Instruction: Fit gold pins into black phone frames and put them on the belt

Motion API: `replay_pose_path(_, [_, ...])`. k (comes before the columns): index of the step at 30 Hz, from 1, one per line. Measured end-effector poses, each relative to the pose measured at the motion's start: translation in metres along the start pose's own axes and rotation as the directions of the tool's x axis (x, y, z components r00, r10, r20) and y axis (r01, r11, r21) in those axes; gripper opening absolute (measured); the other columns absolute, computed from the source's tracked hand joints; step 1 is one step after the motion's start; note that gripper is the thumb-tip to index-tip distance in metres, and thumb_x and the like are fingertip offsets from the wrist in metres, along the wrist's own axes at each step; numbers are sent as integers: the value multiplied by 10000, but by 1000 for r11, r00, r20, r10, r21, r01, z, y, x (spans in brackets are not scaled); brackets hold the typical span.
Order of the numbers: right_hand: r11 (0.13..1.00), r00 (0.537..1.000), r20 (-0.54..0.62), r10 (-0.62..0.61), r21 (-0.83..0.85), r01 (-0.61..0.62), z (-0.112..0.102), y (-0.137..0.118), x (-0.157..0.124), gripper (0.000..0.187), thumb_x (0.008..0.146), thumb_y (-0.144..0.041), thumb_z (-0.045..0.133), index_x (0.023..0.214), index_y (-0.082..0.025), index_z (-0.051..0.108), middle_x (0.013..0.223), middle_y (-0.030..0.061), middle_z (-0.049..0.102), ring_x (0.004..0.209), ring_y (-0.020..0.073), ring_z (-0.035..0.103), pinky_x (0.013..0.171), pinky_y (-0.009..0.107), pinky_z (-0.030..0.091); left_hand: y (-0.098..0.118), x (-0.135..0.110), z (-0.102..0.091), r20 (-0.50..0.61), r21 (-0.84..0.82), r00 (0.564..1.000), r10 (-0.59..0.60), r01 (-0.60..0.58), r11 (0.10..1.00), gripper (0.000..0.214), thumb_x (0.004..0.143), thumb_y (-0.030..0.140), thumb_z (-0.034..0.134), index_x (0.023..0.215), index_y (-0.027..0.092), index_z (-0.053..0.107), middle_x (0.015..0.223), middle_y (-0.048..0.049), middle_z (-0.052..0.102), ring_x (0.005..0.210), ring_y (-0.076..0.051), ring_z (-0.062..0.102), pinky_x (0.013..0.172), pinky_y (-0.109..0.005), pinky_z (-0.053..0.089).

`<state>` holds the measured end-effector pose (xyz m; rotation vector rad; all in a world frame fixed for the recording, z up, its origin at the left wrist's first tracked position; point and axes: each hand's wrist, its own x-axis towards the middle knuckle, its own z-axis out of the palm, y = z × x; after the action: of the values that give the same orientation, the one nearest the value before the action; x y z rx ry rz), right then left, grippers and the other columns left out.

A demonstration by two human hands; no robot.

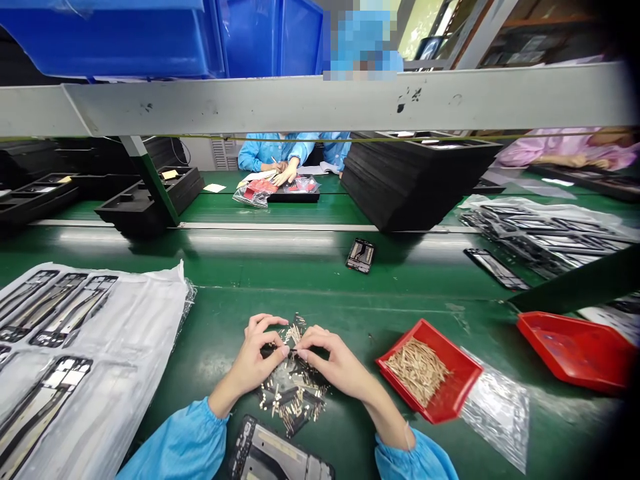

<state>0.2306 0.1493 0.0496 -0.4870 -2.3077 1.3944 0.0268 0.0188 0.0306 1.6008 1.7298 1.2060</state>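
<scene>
A long green surface (220,300) holds everything; on its left lies a big white sheet (150,313) with black phone frames (67,380) in it; a tall stack of black trays (415,183) stands at the back; a red tray (463,387) sits to the right, with thin tan sticks (419,370) inside; a phone frame (280,460) lies close to the person, at the bottom; the left hand (260,353) and right hand (330,357) meet over a messy pile of little black and gold bits (295,400); each grip is pinched nearly closed, thumb to finger; both have hold of one small dark piece (293,349), just above the pile and between the fingertips.
</scene>
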Motion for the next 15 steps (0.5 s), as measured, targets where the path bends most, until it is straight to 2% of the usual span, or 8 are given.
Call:
replay_pose_path(7, [997,1000,-13,-20,71,21,-2,-5,0,365,1047,-546,669,931,-248,845,920,61,772,899,232,709,872,383,566,1,3,3,-59,-63,997,47,-51,997,178,1007,380,732,917,240,795,1292,-113,764,1300,-337,566,1162,-585,442])
replay_pose_path(9, [996,998,-45,-32,81,36,-1,-6,1,362,1050,-530,672,911,-237,834,907,57,765,873,221,707,861,372,569,1,3,5,-77,-83,995,65,-71,994,200,1041,387,689,1068,239,821,1255,-125,783,1264,-315,625,1144,-545,494])
replay_pose_path(12, [994,991,-123,-59,82,70,5,-8,2,357,1065,-508,655,916,-221,804,905,58,746,872,214,701,844,358,574,2,-1,11,-37,-122,994,102,-106,987,353,1101,379,570,1372,252,758,1387,-127,752,1334,-287,664,1186,-507,517])
replay_pose_path(15, [994,975,-205,-91,37,100,18,-14,1,338,1090,-474,613,944,-216,777,949,67,751,911,213,708,840,347,581,7,-10,22,58,-264,993,104,-86,961,502,1060,454,638,1514,243,667,1523,-134,676,1443,-307,621,1264,-507,475])
